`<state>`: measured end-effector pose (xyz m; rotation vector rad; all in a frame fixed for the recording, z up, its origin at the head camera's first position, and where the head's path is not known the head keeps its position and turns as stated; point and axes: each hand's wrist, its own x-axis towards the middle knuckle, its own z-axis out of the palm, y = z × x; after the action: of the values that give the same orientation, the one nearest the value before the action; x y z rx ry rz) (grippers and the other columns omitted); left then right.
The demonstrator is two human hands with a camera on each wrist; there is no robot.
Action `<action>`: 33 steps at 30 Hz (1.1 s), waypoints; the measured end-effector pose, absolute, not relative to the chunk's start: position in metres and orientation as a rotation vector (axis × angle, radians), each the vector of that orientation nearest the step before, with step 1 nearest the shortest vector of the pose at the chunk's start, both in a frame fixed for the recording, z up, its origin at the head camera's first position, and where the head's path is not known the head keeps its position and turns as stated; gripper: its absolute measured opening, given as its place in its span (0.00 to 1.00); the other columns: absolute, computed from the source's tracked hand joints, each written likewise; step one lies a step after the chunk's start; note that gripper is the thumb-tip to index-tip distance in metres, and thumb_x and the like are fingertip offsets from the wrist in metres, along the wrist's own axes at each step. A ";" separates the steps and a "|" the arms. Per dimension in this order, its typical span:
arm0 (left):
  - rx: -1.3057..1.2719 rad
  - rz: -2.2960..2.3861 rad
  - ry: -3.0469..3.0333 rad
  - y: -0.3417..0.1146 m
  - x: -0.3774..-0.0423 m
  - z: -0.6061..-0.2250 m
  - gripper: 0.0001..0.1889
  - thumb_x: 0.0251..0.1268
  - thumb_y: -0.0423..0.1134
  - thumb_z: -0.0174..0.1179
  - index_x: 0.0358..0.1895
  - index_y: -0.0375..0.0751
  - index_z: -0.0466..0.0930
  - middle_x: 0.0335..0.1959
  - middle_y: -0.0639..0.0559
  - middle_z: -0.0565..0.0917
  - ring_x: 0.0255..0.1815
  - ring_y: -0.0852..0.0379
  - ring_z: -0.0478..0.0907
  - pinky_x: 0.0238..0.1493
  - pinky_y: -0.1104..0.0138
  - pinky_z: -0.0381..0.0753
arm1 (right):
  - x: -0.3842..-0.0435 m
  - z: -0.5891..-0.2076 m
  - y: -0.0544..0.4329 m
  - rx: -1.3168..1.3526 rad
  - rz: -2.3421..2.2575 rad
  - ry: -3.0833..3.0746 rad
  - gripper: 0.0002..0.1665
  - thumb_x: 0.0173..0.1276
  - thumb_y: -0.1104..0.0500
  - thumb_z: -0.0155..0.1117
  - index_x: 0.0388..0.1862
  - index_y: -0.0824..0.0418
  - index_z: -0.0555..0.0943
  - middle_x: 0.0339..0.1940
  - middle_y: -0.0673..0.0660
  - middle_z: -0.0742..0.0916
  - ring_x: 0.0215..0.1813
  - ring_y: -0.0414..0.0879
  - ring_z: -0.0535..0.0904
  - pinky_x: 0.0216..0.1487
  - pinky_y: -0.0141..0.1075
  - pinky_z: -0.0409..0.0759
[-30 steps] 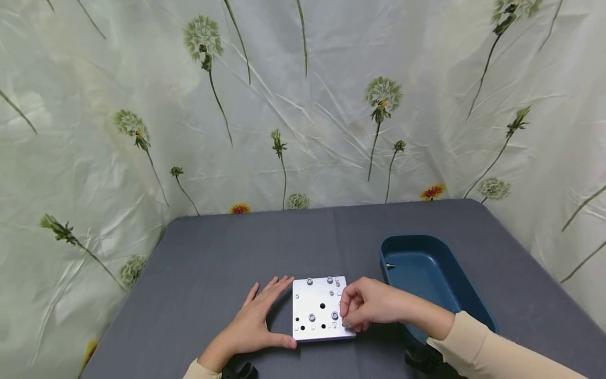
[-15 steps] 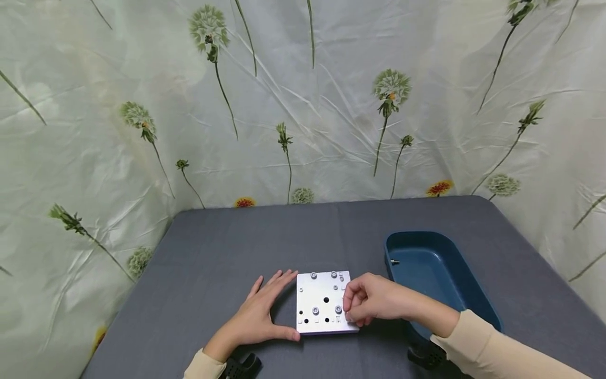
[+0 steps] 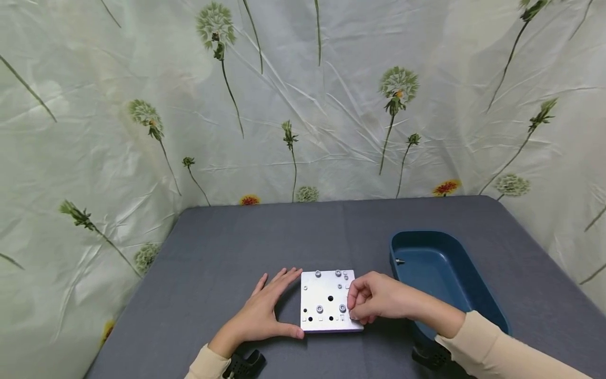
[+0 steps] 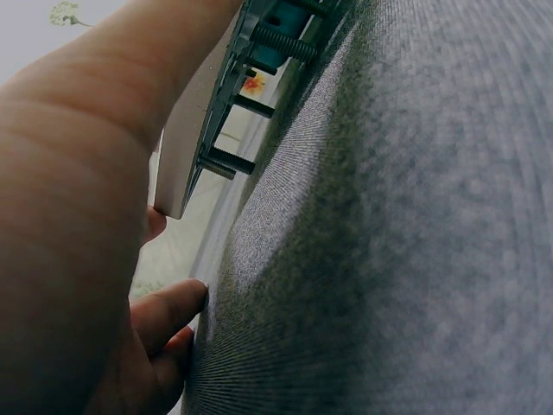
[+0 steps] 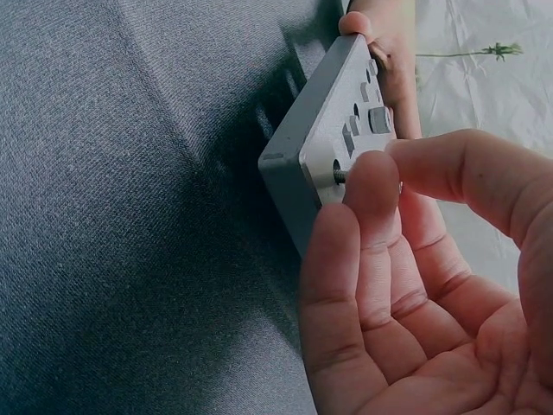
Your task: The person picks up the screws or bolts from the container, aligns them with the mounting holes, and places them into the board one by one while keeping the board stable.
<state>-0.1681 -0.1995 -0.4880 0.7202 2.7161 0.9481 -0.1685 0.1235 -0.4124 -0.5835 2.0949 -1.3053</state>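
A silver metal plate with several holes and socket-head screws lies in front of me. My left hand has its fingers spread straight along the plate's left side, with fingertips at the far corner and thumb at the near one. Threaded screw shanks stick out beneath the plate in the left wrist view. At the near right corner, my right hand pinches a small screw between thumb and fingertips. Its threaded end is at a corner hole; its head is hidden by the fingers.
A dark blue tray stands to the right, partly under my right forearm. One small metal screw lies by its left wall. Grey cloth covers the table, and a flower-printed curtain hangs behind it.
The head view has shifted slightly, so everything sits further right in it. Both hands keep their places at the plate, the right one pinching at the same corner.
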 end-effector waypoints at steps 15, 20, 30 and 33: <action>0.748 0.947 2.731 -0.200 -0.167 -0.489 0.66 0.44 0.69 0.83 0.88 0.60 0.55 0.88 0.50 0.61 0.91 0.40 0.52 0.84 0.28 0.37 | -0.171 -0.412 0.123 -0.582 -1.284 2.123 0.07 0.64 0.65 0.75 0.37 0.65 0.84 0.24 0.49 0.87 0.28 0.42 0.82 0.30 0.30 0.83; 0.746 0.946 2.732 -0.200 -0.168 -0.488 0.66 0.44 0.68 0.83 0.88 0.60 0.54 0.88 0.51 0.61 0.91 0.41 0.51 0.85 0.29 0.36 | -0.172 -0.411 0.124 -0.592 -1.274 2.121 0.06 0.64 0.65 0.75 0.36 0.65 0.84 0.23 0.49 0.87 0.28 0.41 0.82 0.30 0.31 0.84; 0.732 0.955 2.722 -0.198 -0.168 -0.486 0.67 0.43 0.69 0.83 0.88 0.61 0.54 0.89 0.53 0.60 0.92 0.44 0.49 0.86 0.31 0.34 | -0.171 -0.412 0.124 -0.596 -1.250 2.123 0.06 0.65 0.65 0.76 0.36 0.62 0.85 0.23 0.49 0.87 0.27 0.41 0.81 0.30 0.32 0.83; 0.741 0.952 2.721 -0.198 -0.168 -0.486 0.67 0.43 0.69 0.83 0.88 0.62 0.54 0.89 0.54 0.59 0.92 0.45 0.49 0.86 0.31 0.34 | -0.171 -0.412 0.125 -0.593 -1.256 2.119 0.06 0.65 0.64 0.76 0.36 0.63 0.84 0.23 0.49 0.87 0.27 0.41 0.81 0.29 0.31 0.83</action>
<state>-0.1677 -0.1985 -0.4855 0.7415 2.7210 0.9524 -0.1706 0.1246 -0.4116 -0.5934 2.1192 -1.2565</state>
